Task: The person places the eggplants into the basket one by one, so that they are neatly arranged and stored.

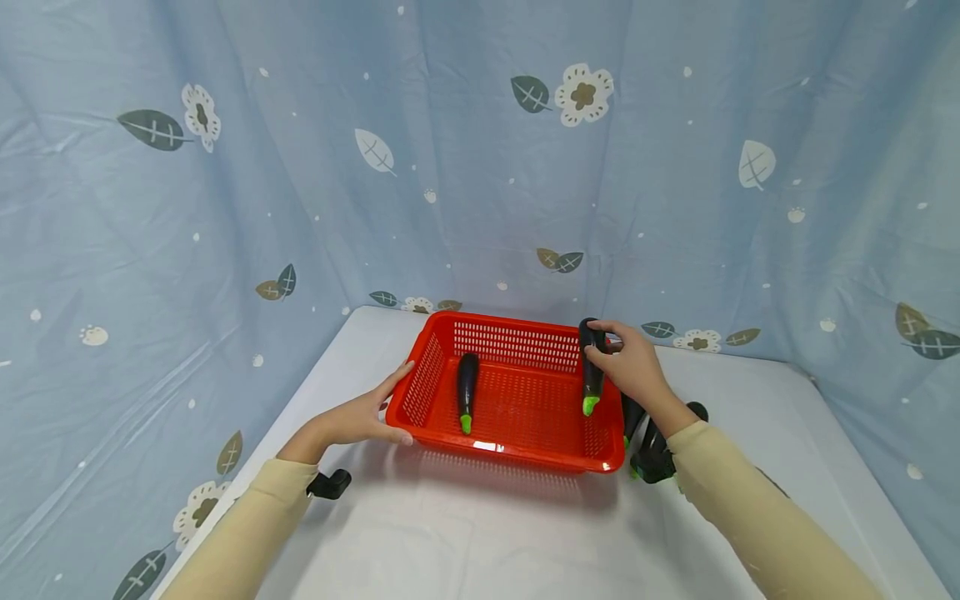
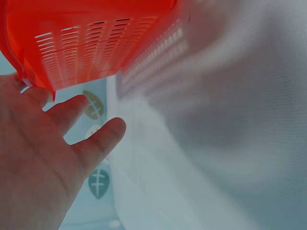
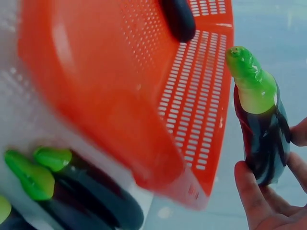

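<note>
From my end, the white table [image 1: 465, 533] is the widest thing under the work, and on it I have the red basket [image 1: 525, 404], a slotted tray whose flared walls want a steady hand against them. The left hand [image 1: 363, 417] gives that at the left end: fingers spread and mostly straight, touching the rim, with no tight grip that I can see, and I would press only lightly so that the basket neither skids nor tips. The right hand [image 1: 633, 362] is closed in a pinch, thumb and fingers around the blunt far part of the eggplant [image 1: 592, 371], which the head view shows over the basket's right end; I cannot tell how high. With the hold so far back, I judge the stalk end could droop or knock the wall, so I would level it, bring it inward past the rim and let go low, alongside the second eggplant [image 1: 467, 387] lying lengthwise toward the left. Two more eggplants [image 3: 103, 191] lie outside, beside the right wall, so the wrist should pass well above them. The held one is glossy, near-black purple, smooth and tapering slightly, and ends in a bright green, bumpy cap [image 3: 249, 79].
</note>
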